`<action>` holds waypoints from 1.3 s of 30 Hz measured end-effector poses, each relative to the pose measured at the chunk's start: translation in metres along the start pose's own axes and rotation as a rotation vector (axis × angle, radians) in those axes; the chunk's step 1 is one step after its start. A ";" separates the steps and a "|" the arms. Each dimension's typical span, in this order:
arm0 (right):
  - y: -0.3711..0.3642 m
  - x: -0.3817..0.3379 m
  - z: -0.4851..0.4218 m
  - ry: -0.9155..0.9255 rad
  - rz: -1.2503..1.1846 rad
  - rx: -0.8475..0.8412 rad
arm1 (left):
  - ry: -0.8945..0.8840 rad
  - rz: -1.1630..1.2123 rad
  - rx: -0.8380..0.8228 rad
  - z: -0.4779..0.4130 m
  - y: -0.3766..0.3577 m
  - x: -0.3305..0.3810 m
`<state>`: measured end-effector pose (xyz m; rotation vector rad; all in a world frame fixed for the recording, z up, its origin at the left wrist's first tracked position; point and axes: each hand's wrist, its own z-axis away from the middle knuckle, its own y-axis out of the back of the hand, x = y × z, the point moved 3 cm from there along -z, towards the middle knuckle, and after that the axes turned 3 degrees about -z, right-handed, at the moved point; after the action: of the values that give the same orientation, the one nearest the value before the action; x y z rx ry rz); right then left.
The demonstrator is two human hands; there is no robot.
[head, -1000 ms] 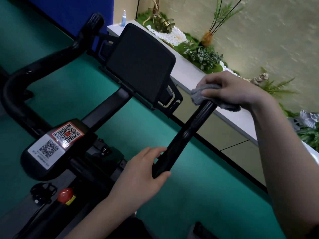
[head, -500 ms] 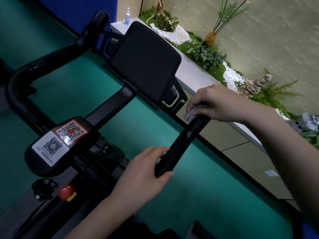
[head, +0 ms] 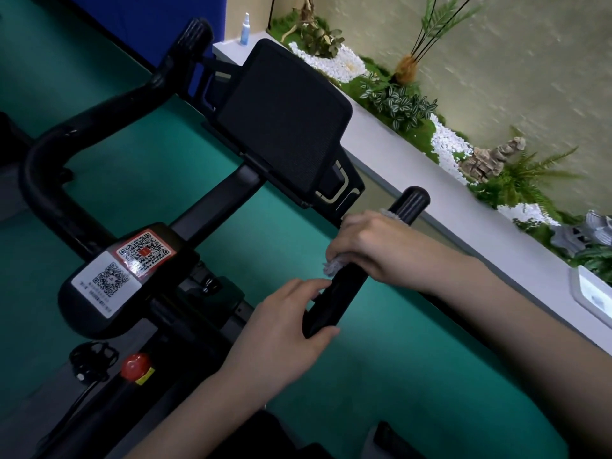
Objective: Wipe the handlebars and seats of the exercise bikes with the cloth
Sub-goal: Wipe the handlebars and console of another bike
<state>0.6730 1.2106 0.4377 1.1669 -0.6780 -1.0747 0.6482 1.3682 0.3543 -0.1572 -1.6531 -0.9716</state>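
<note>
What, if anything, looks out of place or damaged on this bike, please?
Nothing stands out. The right hand wraps the cloth around the handlebar, the left hand holds it lower down, and the console looks intact.

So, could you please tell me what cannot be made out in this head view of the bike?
Head view:
1. The cloth: mostly covered by the right hand; only two grey edges show.
2. The handlebar: lower end hidden under the left hand.
3. The seat: outside the frame.
4. The white sticker: print too small to read.
5. The spray bottle: label too small to read.
</note>
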 end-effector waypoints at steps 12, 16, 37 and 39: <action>0.020 0.012 0.056 -0.351 -0.248 1.024 | 0.002 -0.005 -0.016 0.001 0.001 0.002; -0.031 0.014 0.082 -0.820 -0.780 1.542 | -0.003 -0.019 -0.019 0.000 0.003 0.003; -0.098 -0.010 0.023 -0.769 -2.110 1.429 | -0.007 -0.041 -0.034 0.001 0.007 0.009; -0.091 0.003 0.026 -0.769 -2.005 1.412 | -0.006 -0.048 -0.033 0.001 0.007 0.009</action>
<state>0.6232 1.1954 0.3586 2.8791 -0.6795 -3.0540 0.6485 1.3697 0.3656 -0.1433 -1.6532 -1.0365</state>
